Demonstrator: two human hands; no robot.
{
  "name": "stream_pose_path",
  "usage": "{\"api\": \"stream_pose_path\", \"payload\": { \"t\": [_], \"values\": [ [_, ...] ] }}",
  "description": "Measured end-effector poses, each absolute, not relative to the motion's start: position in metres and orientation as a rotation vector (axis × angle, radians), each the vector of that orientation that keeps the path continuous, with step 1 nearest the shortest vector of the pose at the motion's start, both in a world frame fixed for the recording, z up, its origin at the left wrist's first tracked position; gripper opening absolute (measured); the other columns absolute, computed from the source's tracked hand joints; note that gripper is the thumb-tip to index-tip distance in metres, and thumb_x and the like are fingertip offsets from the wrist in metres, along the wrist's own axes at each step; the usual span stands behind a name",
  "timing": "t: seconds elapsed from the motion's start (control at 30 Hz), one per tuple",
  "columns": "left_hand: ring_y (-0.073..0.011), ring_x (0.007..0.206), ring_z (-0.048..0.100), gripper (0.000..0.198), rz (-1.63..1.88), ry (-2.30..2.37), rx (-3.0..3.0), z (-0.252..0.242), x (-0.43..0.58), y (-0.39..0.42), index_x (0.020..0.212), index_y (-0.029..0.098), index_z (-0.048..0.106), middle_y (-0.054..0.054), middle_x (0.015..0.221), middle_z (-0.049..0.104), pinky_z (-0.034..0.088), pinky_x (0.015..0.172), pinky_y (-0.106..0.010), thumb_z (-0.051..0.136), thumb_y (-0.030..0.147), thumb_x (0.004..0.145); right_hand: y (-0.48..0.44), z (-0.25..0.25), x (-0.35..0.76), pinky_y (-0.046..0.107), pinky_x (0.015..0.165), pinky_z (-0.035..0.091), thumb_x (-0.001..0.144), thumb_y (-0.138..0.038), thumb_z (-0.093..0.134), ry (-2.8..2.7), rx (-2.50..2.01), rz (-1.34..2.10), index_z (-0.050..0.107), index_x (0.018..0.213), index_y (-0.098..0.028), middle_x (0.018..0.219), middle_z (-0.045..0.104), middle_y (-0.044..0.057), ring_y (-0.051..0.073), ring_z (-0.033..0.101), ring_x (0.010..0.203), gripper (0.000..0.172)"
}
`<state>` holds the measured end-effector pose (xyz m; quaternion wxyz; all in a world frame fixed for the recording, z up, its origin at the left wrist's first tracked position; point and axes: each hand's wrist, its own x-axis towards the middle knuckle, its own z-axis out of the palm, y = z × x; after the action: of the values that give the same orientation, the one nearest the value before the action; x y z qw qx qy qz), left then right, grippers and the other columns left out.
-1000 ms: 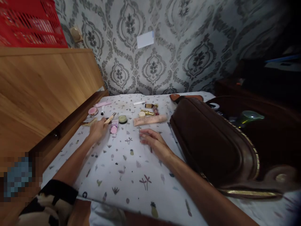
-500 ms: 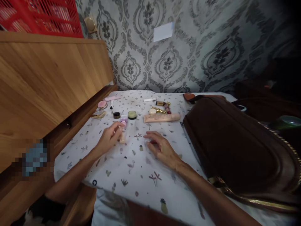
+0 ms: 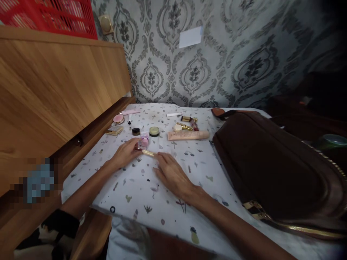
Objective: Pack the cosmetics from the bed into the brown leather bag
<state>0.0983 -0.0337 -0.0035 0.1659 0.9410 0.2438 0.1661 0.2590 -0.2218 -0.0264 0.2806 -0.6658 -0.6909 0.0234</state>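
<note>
My left hand is closed on one end of a thin gold makeup stick that lies just above the patterned white cloth. My right hand reaches in from the right, fingers pinched at the stick's other end. Just behind the hands sit a small pink puff packet, a green-lidded jar and a small black jar. A long beige tube lies further right.
A large brown zipped bag fills the right side. Gold lipsticks, a pink compact, a gold palette and a white stick lie at the back. A wooden headboard rises on the left, a red crate above it.
My left hand drew the gold stick back from the row of cosmetics toward me. My right hand slid left and took hold of its free end.
</note>
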Motion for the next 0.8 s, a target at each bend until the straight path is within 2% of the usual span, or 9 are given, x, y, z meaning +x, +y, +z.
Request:
{"api": "stream_pose_path", "payload": {
  "t": [0.07, 0.17, 0.33, 0.43, 0.5, 0.57, 0.67, 0.73, 0.8],
  "values": [
    [-0.0179, 0.081, 0.062, 0.032, 0.437, 0.659, 2.589, 0.0, 0.101, -0.048, 0.12, 0.023, 0.062, -0.001, 0.093, 0.065, 0.05, 0.077, -0.03, 0.061, 0.036, 0.091, -0.221, -0.031, 0.268, 0.053, 0.105, 0.047, 0.096, -0.02, 0.05, -1.818, -1.872, -0.017, 0.052, 0.139, -0.013, 0.137, 0.058, 0.019, 0.034, 0.052, 0.126, 0.044],
    [-0.0167, 0.075, 0.06, 0.025, 0.421, 0.565, 2.526, -0.001, 0.11, -0.064, 0.11, 0.02, 0.064, -0.001, 0.087, 0.063, 0.048, 0.072, -0.029, 0.059, 0.038, 0.093, -0.222, -0.036, 0.283, 0.05, 0.097, 0.047, 0.096, -0.019, 0.051, -1.823, -1.931, -0.101, 0.058, 0.133, -0.015, 0.133, 0.061, 0.018, 0.034, 0.053, 0.121, 0.038],
    [-0.0267, 0.11, 0.058, 0.039, 0.512, 0.503, 2.823, -0.013, 0.124, -0.073, 0.119, 0.016, 0.062, -0.012, 0.115, 0.065, 0.045, 0.096, -0.04, 0.038, 0.043, 0.104, -0.223, -0.036, 0.294, 0.044, 0.086, 0.045, 0.096, -0.02, 0.056, -1.83, -1.994, -0.154, 0.065, 0.122, -0.02, 0.113, 0.066, 0.012, 0.03, 0.054, 0.103, 0.028],
    [-0.0337, 0.13, 0.05, 0.059, 0.417, 0.504, 2.939, -0.024, 0.123, -0.078, 0.14, 0.013, 0.049, -0.019, 0.138, 0.057, 0.04, 0.107, -0.048, 0.041, 0.056, 0.101, -0.222, -0.035, 0.294, 0.042, 0.083, 0.045, 0.096, -0.021, 0.057, -1.824, -1.985, -0.166, 0.067, 0.12, -0.019, 0.102, 0.064, 0.011, 0.029, 0.054, 0.096, 0.026],
    [-0.0353, 0.143, 0.04, 0.071, 0.376, 0.488, 2.913, -0.029, 0.118, -0.08, 0.15, 0.013, 0.037, -0.021, 0.153, 0.045, 0.034, 0.114, -0.05, 0.043, 0.061, 0.099, -0.22, -0.036, 0.294, 0.04, 0.082, 0.046, 0.097, -0.022, 0.056, -1.823, -1.949, -0.163, 0.068, 0.115, -0.02, 0.098, 0.062, 0.01, 0.027, 0.054, 0.093, 0.022],
    [-0.0335, 0.148, 0.035, 0.069, 0.38, 0.455, 2.836, -0.031, 0.112, -0.079, 0.153, 0.015, 0.033, -0.02, 0.158, 0.04, 0.03, 0.118, -0.05, 0.046, 0.056, 0.099, -0.219, -0.037, 0.294, 0.039, 0.08, 0.046, 0.098, -0.024, 0.055, -1.819, -1.931, -0.15, 0.069, 0.108, -0.02, 0.094, 0.061, 0.01, 0.026, 0.055, 0.09, 0.017],
    [-0.0303, 0.137, 0.049, 0.054, 0.453, 0.461, 2.647, -0.027, 0.106, -0.072, 0.146, 0.021, 0.044, -0.015, 0.146, 0.056, 0.037, 0.115, -0.047, 0.055, 0.038, 0.096, -0.218, -0.038, 0.294, 0.04, 0.08, 0.047, 0.099, -0.025, 0.052, -1.793, -1.939, -0.123, 0.067, 0.099, -0.02, 0.093, 0.061, 0.01, 0.027, 0.055, 0.088, 0.016],
    [-0.028, 0.121, 0.059, 0.043, 0.495, 0.488, 2.511, -0.024, 0.106, -0.065, 0.133, 0.021, 0.056, -0.011, 0.128, 0.066, 0.044, 0.108, -0.044, 0.059, 0.028, 0.09, -0.218, -0.036, 0.294, 0.04, 0.082, 0.048, 0.099, -0.024, 0.05, -1.767, -1.909, -0.073, 0.065, 0.097, -0.02, 0.094, 0.063, 0.011, 0.027, 0.056, 0.09, 0.016],
    [-0.0249, 0.108, 0.063, 0.032, 0.514, 0.503, 2.377, -0.021, 0.108, -0.06, 0.118, 0.021, 0.064, -0.008, 0.112, 0.069, 0.048, 0.1, -0.039, 0.062, 0.025, 0.087, -0.22, -0.034, 0.295, 0.04, 0.083, 0.049, 0.099, -0.025, 0.049, -1.728, -1.853, 0.021, 0.063, 0.097, -0.02, 0.096, 0.065, 0.01, 0.027, 0.058, 0.092, 0.015]
  ]
}}
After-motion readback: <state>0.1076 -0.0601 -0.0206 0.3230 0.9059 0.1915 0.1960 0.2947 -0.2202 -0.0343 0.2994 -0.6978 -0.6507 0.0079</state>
